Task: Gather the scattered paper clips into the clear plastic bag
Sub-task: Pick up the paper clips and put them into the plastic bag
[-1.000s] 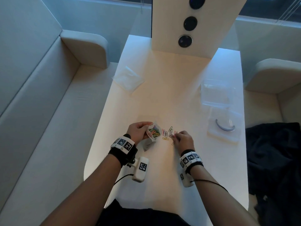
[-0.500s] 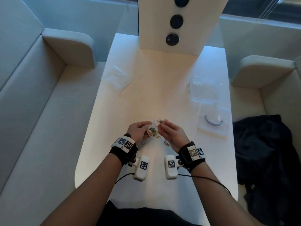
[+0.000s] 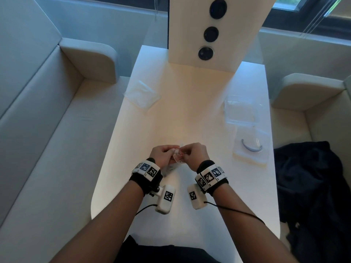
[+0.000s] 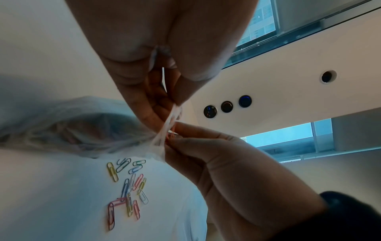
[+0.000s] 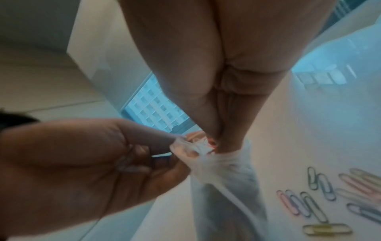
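Head view: both hands meet over the near middle of the table (image 3: pixel 190 103), just above its surface. Left hand (image 3: pixel 161 155) pinches the mouth of the clear bag (image 3: pixel 177 158) betw. thumb and fingers; grip narrow, film bunched. Right hand (image 3: pixel 193 155) is also closed to a narrow pinch at the bag mouth. In the left wrist view a reddish clip (image 4: pixel 172 135) shows at its fingertips, right at the opening. Whether it is fully inside yet: cannot tell.

Bag body hangs down from the left hand; blurred colours show through it, probably clips already in. Loose clips (image 4: pixel 128 184) lie on the table directly under the hands, approx. a dozen or more, mixed colours, several overlapping. So the task looks partway, not near done.

Step in hand, as judged: feed the pinched clip through the mouth.

- Keep the left pinch on one lip only, so the mouth stays open, not twisted shut.
- Push the clip in end first, past the lip, before letting go.
- Keep the bag bottom low, so the contents stay down.
- Next pick: take overlapping clips as a group if poss.

Risk: thin film bunches and closes the mouth, and the clip drops back onto the table.

Also on the table: a flat clear packet (image 3: pixel 141 95) far left, a clear tray (image 3: pixel 241 109) and a packet w/ a curved band (image 3: pixel 251 147) at right.
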Available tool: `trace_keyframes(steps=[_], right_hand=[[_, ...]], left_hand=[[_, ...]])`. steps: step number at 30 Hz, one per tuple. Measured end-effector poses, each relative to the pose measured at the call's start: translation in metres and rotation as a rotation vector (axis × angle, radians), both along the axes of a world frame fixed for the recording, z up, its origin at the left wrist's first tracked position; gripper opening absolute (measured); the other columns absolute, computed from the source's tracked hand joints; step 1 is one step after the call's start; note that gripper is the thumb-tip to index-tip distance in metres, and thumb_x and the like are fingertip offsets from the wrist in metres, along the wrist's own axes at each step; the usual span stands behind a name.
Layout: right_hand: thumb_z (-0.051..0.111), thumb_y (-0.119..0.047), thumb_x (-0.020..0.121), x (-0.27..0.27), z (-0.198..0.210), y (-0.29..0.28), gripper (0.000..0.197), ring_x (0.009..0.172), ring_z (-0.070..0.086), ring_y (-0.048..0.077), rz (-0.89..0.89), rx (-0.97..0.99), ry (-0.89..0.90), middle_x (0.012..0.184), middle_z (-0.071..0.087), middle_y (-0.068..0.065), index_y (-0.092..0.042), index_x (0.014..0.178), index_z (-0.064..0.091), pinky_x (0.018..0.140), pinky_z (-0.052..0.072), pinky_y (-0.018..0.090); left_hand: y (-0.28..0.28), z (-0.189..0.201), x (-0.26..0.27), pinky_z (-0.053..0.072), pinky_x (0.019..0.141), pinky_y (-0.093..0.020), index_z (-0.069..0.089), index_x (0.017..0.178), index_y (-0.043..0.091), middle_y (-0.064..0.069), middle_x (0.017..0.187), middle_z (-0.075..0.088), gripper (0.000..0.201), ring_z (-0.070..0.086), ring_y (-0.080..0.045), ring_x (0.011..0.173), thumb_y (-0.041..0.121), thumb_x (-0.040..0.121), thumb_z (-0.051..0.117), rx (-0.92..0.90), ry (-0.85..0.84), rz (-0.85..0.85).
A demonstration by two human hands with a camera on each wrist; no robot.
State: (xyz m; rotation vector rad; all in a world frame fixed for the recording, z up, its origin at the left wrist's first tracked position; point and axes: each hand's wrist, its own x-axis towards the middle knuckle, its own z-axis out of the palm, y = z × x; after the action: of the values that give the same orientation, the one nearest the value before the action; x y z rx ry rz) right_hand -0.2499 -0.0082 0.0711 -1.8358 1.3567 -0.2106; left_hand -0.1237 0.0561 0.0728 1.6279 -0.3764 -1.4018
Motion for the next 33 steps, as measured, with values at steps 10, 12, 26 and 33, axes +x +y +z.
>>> trace_keyframes(steps=[10, 12, 26, 33], right_hand=[[0.059, -0.005, 0.081, 0.011, 0.011, 0.005, 0.025, 0.074, 0.062, 0.017, 0.357, -0.121, -0.051, 0.083, 0.069, 0.001, -0.019, 0.083, 0.079, 0.07, 0.049, 0.026], [0.057, 0.001, 0.079, 0.001, 0.01, -0.002, 0.03, 0.08, 0.066, 0.01, 0.115, -0.095, -0.191, 0.089, 0.073, -0.003, -0.019, 0.085, 0.079, 0.076, 0.055, 0.022], [0.034, -0.046, 0.099, 0.02, -0.104, 0.035, 0.069, 0.148, -0.005, 0.04, 0.148, -0.063, 0.552, 0.162, -0.012, 0.008, -0.024, 0.154, -0.001, 0.116, 0.007, 0.06], [0.066, 0.006, 0.079, -0.017, -0.111, 0.035, 0.055, 0.122, 0.053, 0.046, 0.587, -0.43, 0.5, 0.139, 0.048, 0.028, 0.006, 0.131, 0.051, 0.1, 0.049, 0.047]], left_hand=[[0.011, -0.003, 0.016, 0.059, 0.069, -0.026, 0.068, 0.11, 0.003, -0.011, 0.082, 0.07, 0.023, 0.068, -0.016, 0.067, 0.004, 0.095, 0.051, -0.016, -0.035, -0.002], [0.015, 0.0, 0.024, 0.059, 0.066, -0.025, 0.068, 0.11, 0.003, -0.01, 0.08, 0.069, 0.023, 0.068, -0.015, 0.066, 0.004, 0.096, 0.05, -0.026, -0.017, 0.03], [0.038, -0.002, 0.053, 0.06, 0.069, -0.025, 0.067, 0.111, 0.002, -0.016, 0.094, 0.069, 0.023, 0.069, -0.02, 0.077, 0.003, 0.096, 0.05, -0.011, 0.014, 0.19], [0.037, -0.003, 0.048, 0.06, 0.067, -0.025, 0.067, 0.109, 0.003, -0.016, 0.084, 0.068, 0.021, 0.069, -0.016, 0.064, 0.002, 0.095, 0.05, -0.014, 0.018, 0.18]])
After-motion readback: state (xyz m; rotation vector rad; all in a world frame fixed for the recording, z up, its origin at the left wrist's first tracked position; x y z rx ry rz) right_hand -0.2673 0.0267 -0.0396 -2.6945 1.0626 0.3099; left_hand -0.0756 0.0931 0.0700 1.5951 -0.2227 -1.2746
